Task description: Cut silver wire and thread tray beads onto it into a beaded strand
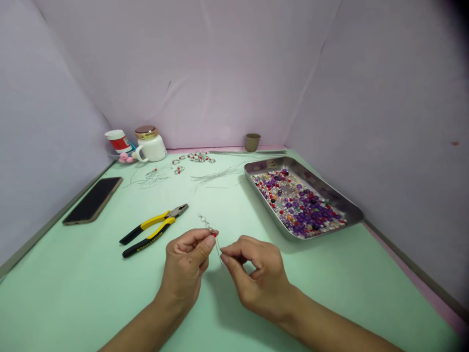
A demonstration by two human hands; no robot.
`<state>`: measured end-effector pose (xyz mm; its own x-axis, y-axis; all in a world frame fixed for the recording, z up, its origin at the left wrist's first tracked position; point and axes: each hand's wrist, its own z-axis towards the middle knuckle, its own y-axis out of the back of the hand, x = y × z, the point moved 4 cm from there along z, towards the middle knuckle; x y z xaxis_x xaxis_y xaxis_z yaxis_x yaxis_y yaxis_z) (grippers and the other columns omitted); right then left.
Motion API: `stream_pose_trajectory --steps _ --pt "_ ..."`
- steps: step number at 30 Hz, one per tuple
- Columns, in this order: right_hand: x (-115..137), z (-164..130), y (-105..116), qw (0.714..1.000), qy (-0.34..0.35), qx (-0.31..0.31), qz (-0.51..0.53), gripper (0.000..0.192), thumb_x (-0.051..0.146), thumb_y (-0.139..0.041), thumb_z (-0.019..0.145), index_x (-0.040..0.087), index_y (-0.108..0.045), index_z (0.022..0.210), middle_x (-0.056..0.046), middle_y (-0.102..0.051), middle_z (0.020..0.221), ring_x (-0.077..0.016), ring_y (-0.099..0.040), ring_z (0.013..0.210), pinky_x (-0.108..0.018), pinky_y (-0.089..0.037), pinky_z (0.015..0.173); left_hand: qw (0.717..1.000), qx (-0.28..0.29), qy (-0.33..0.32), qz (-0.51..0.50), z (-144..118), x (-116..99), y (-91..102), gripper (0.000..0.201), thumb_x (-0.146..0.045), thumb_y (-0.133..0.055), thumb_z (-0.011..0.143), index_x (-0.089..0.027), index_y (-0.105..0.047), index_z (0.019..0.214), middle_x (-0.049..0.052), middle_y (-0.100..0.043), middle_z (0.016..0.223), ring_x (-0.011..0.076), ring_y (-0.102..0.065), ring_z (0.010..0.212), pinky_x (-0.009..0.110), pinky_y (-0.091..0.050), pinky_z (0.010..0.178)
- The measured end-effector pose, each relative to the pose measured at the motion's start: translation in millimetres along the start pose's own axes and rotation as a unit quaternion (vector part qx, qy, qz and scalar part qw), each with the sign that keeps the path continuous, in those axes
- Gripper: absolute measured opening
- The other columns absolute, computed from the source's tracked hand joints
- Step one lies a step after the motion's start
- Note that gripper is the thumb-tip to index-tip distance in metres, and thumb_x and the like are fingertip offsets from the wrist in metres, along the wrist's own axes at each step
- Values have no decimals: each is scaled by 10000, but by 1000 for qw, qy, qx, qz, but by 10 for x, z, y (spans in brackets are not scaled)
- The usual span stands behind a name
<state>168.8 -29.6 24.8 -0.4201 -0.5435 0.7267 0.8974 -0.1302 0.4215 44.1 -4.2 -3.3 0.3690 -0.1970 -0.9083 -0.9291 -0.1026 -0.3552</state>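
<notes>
Between the thumb and fingers of my left hand (188,264) is a short beaded wire piece (207,225), with clear or silvery beads sticking out at the top and a red bead near the thumb tip. Thin wire (218,247) runs down from it to my right hand (256,274), whose thumb and forefinger pinch it. The fingers of both hands are closed. A pair of pliers (156,230) with yellow and black handles lies to the left of my left hand, its jaws pointing away to the right.
To the right stands a metal tray (269,208) of mixed beads. Finished-looking bead pieces (200,157) and loose wires (220,173) lie farther back. A phone (93,200) rests at left; a lidded white mug (152,148), a red-and-white tub (119,142) and a small cup (252,142) stand behind.
</notes>
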Motion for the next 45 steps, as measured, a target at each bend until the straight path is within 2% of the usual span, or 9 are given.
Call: stream_pose_trajectory --steps 4,11,19,24,27,29,34,41,45 --pt "9 10 0 999 -15 35 -15 112 119 -484 714 148 -553 630 12 -499 511 -80 -435 466 -199 -339 461 1000 -8 1 15 2 26 0 119 -229 -706 578 -146 -665 653 -51 -487 454 11 -274 362 174 -184 356" --pt "-10 3 -6 998 -30 38 -40 97 104 -492 663 142 -533 585 12 -501 497 -75 -429 443 -197 -318 447 998 -4 -17 68 -11 67 11 123 -246 -680 621 -143 -662 686 -66 -435 412 28 -309 358 182 -224 349" --pt "-57 23 -33 996 -35 75 -21 101 106 -487 674 156 -564 633 9 -546 545 -86 -466 485 -196 -345 471 999 8 39 -1 7 61 -36 143 -247 -705 584 -135 -634 636 -92 -376 374 10 -250 326 158 -192 320" --pt "-85 10 -53 993 -93 74 12 110 141 -485 712 163 -574 651 16 -558 543 -83 -486 486 -188 -368 478 999 1 40 -11 10 57 -49 145 -239 -713 570 -139 -631 635 -98 -362 370 11 -247 322 157 -202 317" --pt "-89 18 -45 991 -109 79 18 110 141 -489 704 164 -582 649 14 -570 547 -82 -494 475 -187 -371 468 1000 -5 19 21 5 56 -24 136 -254 -698 587 -145 -641 644 -84 -400 392 15 -261 335 161 -206 325" --pt "-84 29 -30 990 -111 86 6 104 134 -496 686 167 -578 632 20 -567 528 -78 -485 456 -184 -360 454 997 -16 -13 78 -5 40 -2 124 -258 -684 601 -153 -653 658 -66 -448 422 26 -294 354 170 -228 336" --pt "-50 29 -3 989 -93 95 -66 107 127 -506 655 170 -542 564 30 -524 469 -74 -442 418 -182 -318 426 968 -65 -80 229 -51 -20 1 85 -242 -666 603 -174 -671 655 -50 -489 423 66 -349 373 198 -280 349" --pt "23 -55 -45 989 -19 72 -125 127 123 -471 670 165 -498 553 17 -500 471 -75 -414 403 -193 -296 426 966 -78 -75 235 -62 -38 -47 71 -233 -655 619 -171 -664 653 -56 -499 390 83 -434 393 189 -377 411" --pt "5 -57 -68 992 -51 66 -97 143 131 -480 679 170 -515 546 23 -511 453 -74 -408 387 -190 -295 411 969 -81 -73 222 -56 -27 -40 86 -241 -658 621 -167 -660 666 -54 -516 408 81 -443 396 184 -381 408"
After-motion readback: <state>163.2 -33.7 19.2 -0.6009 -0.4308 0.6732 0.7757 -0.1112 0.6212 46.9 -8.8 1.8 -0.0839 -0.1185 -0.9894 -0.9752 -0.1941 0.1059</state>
